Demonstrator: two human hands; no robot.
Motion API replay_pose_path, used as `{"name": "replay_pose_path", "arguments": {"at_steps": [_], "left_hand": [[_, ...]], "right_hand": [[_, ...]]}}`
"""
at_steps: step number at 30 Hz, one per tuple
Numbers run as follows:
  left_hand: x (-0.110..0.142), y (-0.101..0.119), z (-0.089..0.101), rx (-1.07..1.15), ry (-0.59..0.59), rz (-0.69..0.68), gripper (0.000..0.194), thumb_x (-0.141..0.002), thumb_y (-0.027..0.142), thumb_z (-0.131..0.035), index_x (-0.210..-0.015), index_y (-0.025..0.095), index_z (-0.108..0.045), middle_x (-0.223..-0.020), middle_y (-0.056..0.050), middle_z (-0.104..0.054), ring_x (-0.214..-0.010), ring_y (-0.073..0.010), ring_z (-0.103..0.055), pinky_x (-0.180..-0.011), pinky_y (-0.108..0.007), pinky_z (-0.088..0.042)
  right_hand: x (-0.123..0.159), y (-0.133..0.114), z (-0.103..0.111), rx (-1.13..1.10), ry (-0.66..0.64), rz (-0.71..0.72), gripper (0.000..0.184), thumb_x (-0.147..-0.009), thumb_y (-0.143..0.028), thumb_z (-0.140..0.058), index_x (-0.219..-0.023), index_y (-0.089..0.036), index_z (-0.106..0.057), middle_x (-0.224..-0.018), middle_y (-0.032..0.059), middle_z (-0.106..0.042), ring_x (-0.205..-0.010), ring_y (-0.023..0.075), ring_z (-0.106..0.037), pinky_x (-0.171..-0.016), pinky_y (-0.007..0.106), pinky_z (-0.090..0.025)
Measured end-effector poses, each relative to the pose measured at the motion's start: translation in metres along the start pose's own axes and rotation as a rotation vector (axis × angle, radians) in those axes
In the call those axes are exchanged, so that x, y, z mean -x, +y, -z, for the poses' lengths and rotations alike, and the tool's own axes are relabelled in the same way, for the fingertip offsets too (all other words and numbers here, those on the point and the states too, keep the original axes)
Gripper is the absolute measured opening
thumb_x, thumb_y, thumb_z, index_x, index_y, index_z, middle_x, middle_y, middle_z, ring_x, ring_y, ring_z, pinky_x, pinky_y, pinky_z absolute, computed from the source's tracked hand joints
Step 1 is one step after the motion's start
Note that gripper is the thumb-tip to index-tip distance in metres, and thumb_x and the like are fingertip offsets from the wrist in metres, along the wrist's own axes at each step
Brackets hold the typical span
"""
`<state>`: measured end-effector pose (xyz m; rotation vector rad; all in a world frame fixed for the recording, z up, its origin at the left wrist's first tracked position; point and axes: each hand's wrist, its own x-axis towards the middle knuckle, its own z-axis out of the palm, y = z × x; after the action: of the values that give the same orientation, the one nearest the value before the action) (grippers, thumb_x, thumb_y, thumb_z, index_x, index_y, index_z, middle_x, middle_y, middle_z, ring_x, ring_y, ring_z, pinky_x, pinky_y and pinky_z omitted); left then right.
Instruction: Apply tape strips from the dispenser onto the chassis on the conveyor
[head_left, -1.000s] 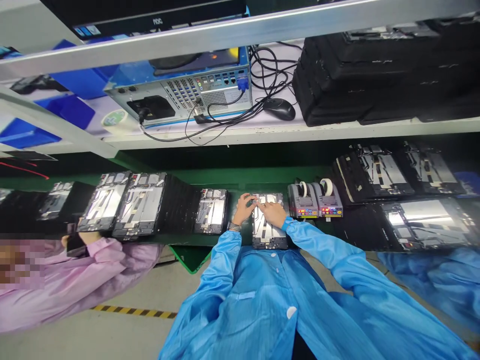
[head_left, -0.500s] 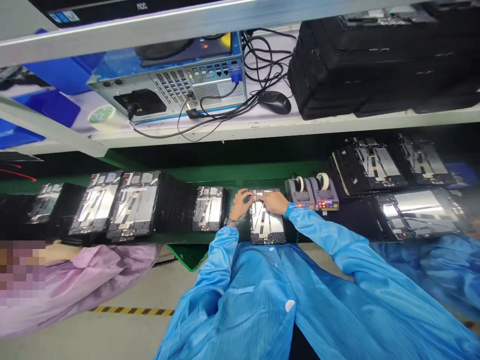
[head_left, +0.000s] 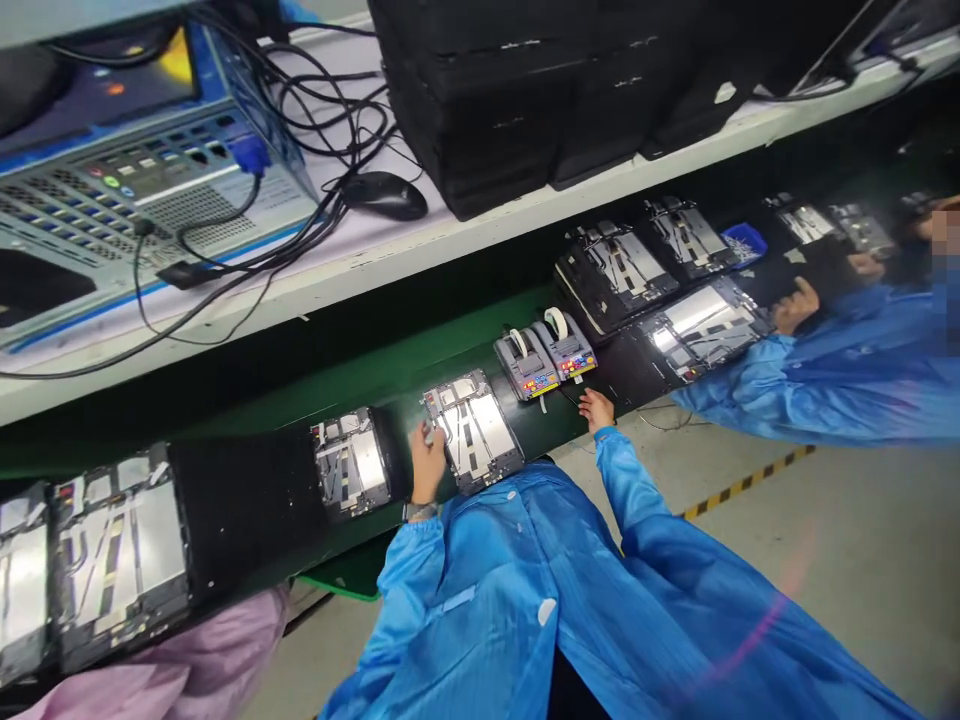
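A metal-backed tablet panel (head_left: 471,430) with black tape strips lies on a black pad right in front of me. My left hand (head_left: 427,462) is just left of it, with a small pale piece pinched in its fingertips. My right hand (head_left: 596,408) rests on the belt beside the twin electric tape dispensers (head_left: 545,355), close to their front edge. A strip of tape (head_left: 577,379) hangs from one dispenser. Another open panel (head_left: 350,462) lies further left, past my left hand.
A green conveyor belt (head_left: 300,430) carries several panels on black pads. Above it, a shelf (head_left: 300,290) holds an industrial computer, cables, a mouse and stacked black cases. A co-worker's blue sleeve and hand (head_left: 795,306) are at right. A pink sleeve (head_left: 217,650) shows at lower left.
The view has swung sharply and tilted. Both hands have left the panel's top: my left hand moved to its left side, and my right hand moved to the dispensers.
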<state>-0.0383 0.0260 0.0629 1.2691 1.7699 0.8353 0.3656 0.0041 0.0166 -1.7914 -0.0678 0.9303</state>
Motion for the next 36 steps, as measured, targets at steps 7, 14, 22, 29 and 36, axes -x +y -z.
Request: {"name": "replay_pose_path", "arguments": {"at_steps": [7, 14, 22, 29, 36], "left_hand": [[0.06, 0.0, -0.011, -0.223, 0.046, -0.079, 0.04, -0.098, 0.043, -0.052, -0.128, 0.021, -0.066, -0.119, -0.014, -0.064, -0.119, -0.0306, -0.06, -0.109, -0.048, -0.046], [0.061, 0.016, -0.019, -0.291, 0.154, -0.061, 0.039, -0.097, 0.038, -0.052, -0.127, 0.019, -0.067, -0.101, -0.01, -0.058, -0.096, -0.0268, -0.062, -0.095, -0.042, -0.051], [0.059, 0.001, -0.017, -0.085, 0.169, -0.025, 0.038, -0.094, 0.043, -0.059, -0.124, 0.019, -0.064, -0.101, -0.007, -0.061, -0.083, -0.0184, -0.061, -0.082, -0.034, -0.054], [0.057, -0.002, -0.014, -0.01, 0.119, 0.0, 0.04, -0.092, 0.044, -0.063, -0.124, 0.019, -0.064, -0.099, -0.006, -0.062, -0.082, -0.0162, -0.061, -0.078, -0.031, -0.054], [0.059, 0.001, -0.015, -0.002, 0.126, -0.004, 0.042, -0.092, 0.045, -0.063, -0.125, 0.019, -0.065, -0.101, -0.007, -0.063, -0.081, -0.0169, -0.06, -0.081, -0.033, -0.054]], "right_hand": [[-0.031, -0.009, -0.015, 0.015, -0.03, -0.017, 0.027, -0.074, -0.039, -0.077, -0.08, -0.019, -0.059, -0.061, -0.0042, -0.06, -0.049, 0.009, -0.052, -0.044, 0.02, -0.041], [-0.037, -0.004, -0.016, 0.082, -0.005, 0.014, 0.016, -0.084, -0.034, -0.061, -0.087, -0.018, -0.057, -0.066, -0.0024, -0.061, -0.052, 0.0092, -0.052, -0.047, 0.021, -0.039], [0.004, 0.024, -0.034, 0.157, -0.067, 0.083, 0.022, -0.078, -0.037, -0.064, -0.089, -0.017, -0.062, -0.076, 0.0014, -0.067, -0.07, 0.0136, -0.061, -0.062, 0.024, -0.047], [0.019, 0.04, -0.051, 0.13, -0.282, 0.06, 0.041, -0.06, -0.044, -0.081, -0.089, -0.018, -0.068, -0.078, 0.0004, -0.07, -0.08, 0.0164, -0.066, -0.074, 0.028, -0.051], [0.02, 0.035, -0.036, 0.15, -0.377, -0.05, 0.045, -0.052, -0.048, -0.088, -0.079, -0.014, -0.074, -0.066, 0.0013, -0.067, -0.059, 0.0125, -0.057, -0.053, 0.024, -0.04]]}}
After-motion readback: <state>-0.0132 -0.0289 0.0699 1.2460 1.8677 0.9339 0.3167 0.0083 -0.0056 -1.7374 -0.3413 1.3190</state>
